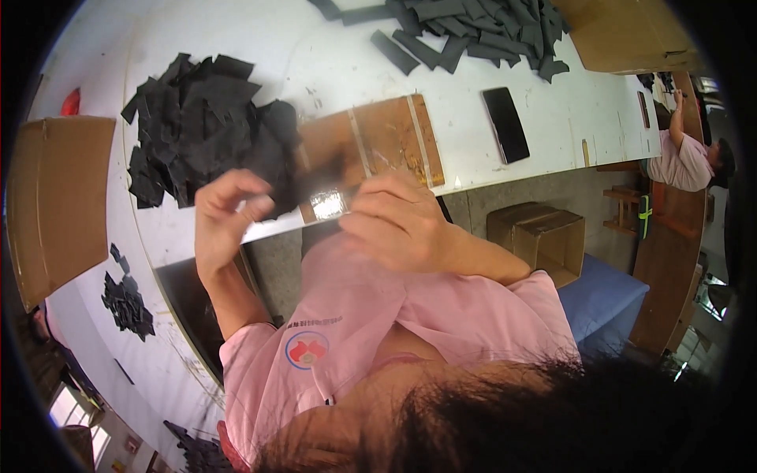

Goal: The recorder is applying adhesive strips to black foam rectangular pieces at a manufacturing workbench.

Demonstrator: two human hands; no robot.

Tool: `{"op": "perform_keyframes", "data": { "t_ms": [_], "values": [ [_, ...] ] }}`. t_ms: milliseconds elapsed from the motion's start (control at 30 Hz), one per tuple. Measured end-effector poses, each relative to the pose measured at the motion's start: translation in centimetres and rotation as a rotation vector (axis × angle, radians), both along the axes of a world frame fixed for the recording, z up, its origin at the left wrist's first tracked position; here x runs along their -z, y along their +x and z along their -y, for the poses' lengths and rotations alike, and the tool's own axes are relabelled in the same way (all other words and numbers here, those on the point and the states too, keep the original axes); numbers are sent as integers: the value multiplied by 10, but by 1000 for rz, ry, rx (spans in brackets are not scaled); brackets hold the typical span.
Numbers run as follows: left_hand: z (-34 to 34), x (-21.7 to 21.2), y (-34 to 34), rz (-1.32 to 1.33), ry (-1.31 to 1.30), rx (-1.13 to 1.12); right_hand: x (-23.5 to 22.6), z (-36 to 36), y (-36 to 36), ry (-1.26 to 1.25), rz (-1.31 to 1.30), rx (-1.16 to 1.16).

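My left hand is at the near edge of a heap of black strips, its thumb and curled fingers apart with a gap between. Nothing shows in that gap. Over the near edge of a brown board banded with pale strips is my right hand, fingers curled in and slightly blurred. What they hold, if anything, is hidden. Between the hands, a dark smear of motion crosses the board; I cannot make out what it is. The board lies flat on the white table.
A black phone lies right of the board. More black strips are piled at the far side, beside a cardboard box. Another box stands left. An open carton is below the table's right edge. A person sits far right.
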State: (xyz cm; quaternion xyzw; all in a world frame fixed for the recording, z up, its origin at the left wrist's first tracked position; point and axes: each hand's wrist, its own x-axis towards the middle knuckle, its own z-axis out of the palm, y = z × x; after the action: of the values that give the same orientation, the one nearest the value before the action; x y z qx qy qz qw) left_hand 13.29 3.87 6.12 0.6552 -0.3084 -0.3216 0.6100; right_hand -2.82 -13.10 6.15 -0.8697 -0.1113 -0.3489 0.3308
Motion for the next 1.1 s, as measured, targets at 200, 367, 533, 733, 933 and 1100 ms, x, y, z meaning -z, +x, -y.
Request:
{"op": "perform_keyframes", "data": {
  "t_ms": [200,367,533,733,933,1100],
  "values": [
    [23,0,-41,-35,2,159,5,-4,3,414,-441,15],
    [35,27,-62,-526,-190,2,30,11,-6,916,-767,-68],
    [37,33,-55,-804,-224,29,25,29,-10,887,-802,-89],
    [43,35,-48,-574,-128,148,30,40,-9,892,-868,-182],
    [46,30,-42,-452,114,219,39,49,-3,723,-947,-337],
    [45,50,-39,-468,161,194,53,41,-2,77,-606,30]
  ]
}}
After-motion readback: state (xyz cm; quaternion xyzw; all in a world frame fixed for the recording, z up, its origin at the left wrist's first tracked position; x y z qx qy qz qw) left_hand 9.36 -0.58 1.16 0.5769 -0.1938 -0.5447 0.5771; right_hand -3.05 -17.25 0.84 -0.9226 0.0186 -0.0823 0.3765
